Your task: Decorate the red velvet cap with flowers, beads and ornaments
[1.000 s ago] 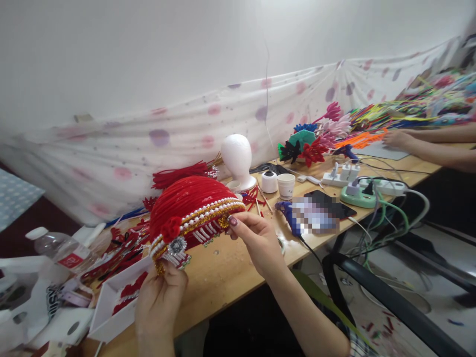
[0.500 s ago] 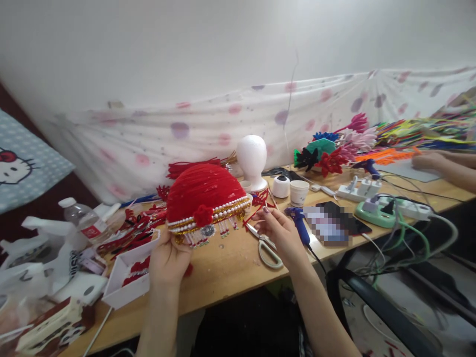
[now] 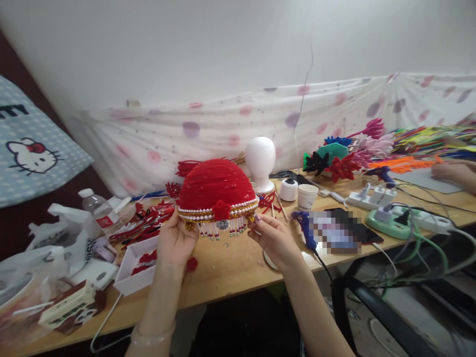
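A domed red hat (image 3: 217,183) is held up above the table, with white pearl and gold bands round its rim, a red flower at the front and bead fringes hanging below. My left hand (image 3: 178,240) grips the rim on its left side. At the right end of the rim, my right hand (image 3: 273,238) has its fingers closed on the gold trim. Partly hidden behind that hand lie the scissors (image 3: 270,260), only a handle loop showing. A small red flower piece (image 3: 192,264) rests on the table beside my left wrist.
Behind the hat stands a white foam head (image 3: 260,163). A blue glue gun (image 3: 305,230), a paper cup (image 3: 307,197) and a phone (image 3: 336,230) are to the right, near power strips (image 3: 388,223). Left are a white box (image 3: 126,272) and a bottle (image 3: 98,210). A co-worker's hand (image 3: 449,171) is far right.
My right hand has come left from beside the hat and taken hold of its right rim. The hat has turned to face me more squarely. The view has shifted left.
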A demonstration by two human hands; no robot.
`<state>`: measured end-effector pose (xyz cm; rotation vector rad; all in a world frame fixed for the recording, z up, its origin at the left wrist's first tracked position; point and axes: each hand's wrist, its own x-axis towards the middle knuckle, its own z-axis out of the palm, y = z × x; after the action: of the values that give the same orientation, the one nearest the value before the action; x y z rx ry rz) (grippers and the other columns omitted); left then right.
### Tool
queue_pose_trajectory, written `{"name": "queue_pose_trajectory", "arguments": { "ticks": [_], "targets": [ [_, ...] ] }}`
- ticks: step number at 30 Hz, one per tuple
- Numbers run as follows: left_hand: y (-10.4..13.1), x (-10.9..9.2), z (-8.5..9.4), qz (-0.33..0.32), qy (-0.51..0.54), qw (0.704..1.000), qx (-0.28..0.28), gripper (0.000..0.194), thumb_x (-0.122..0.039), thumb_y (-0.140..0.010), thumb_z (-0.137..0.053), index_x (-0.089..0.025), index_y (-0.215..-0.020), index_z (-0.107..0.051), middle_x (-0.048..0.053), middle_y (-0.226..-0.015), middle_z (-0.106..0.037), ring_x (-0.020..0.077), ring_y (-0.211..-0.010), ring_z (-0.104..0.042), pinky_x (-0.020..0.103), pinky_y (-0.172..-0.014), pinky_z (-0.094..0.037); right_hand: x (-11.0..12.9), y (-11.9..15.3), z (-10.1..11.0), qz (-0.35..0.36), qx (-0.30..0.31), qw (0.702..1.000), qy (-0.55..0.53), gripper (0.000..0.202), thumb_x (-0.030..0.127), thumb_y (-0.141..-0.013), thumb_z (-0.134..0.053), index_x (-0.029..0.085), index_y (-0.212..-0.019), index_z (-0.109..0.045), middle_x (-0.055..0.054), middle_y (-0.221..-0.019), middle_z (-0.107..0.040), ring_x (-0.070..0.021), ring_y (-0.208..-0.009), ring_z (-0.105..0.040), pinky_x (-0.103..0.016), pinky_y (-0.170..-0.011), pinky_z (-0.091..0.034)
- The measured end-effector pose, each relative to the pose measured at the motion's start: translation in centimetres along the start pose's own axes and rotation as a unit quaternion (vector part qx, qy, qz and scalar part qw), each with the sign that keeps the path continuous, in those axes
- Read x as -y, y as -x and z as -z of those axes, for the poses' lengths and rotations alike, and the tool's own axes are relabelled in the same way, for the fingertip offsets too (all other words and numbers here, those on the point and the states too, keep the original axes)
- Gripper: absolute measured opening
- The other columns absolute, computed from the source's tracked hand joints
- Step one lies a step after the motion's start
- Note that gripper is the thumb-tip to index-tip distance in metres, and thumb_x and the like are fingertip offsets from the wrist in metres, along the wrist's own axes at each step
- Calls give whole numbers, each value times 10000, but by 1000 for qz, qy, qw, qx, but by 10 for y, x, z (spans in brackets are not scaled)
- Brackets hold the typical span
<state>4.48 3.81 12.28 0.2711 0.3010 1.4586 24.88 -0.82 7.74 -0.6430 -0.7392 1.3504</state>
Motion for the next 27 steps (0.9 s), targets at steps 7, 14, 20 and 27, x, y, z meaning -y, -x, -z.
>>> {"name": "queue_pose_trajectory", "arguments": {
  "ticks": [7,14,20,27],
  "targets": [
    [1,2,2,4,-5,1000,1,447,-169,-1024,-254,-168,-1276,-622,98,-906,-793,184,-662,-758,274,-594,-620,0,0,2,9,-13,1000,1,373,395,-459,-946,202,-724,-770,-10,-738,-680,-114,-710,-582,-241,-685,-478],
    [-2,3,4,3,1,1000,9,460,-190,-1030,-238,-178,-1292,-616,96,-913,-793,174,-656,-756,267,-610,-619,-3,0,6,39,-19,998,44,393,454,-501,-919,198,-752,-757,-27,-740,-659,-144,-715,-582,-295,-692,-481],
    [-3,0,10,4,8,1000,15,433,-201,-1030,-270,-189,-1314,-597,97,-936,-792,185,-694,-762,278,-629,-622,-2,11,8,187,-91,969,137,231,411,-699,-830,233,-789,-714,-14,-850,-619,-160,-829,-567,-297,-751,-457],
    [1,0,8,3,14,1000,22,464,-252,-1039,-231,-175,-1322,-590,109,-927,-790,200,-709,-763,308,-638,-627,2,23,-5,430,-114,774,451,85,243,-880,-636,229,-936,-698,-68,-1030,-606,-206,-962,-586,-379,-824,-498]
  ]
}}
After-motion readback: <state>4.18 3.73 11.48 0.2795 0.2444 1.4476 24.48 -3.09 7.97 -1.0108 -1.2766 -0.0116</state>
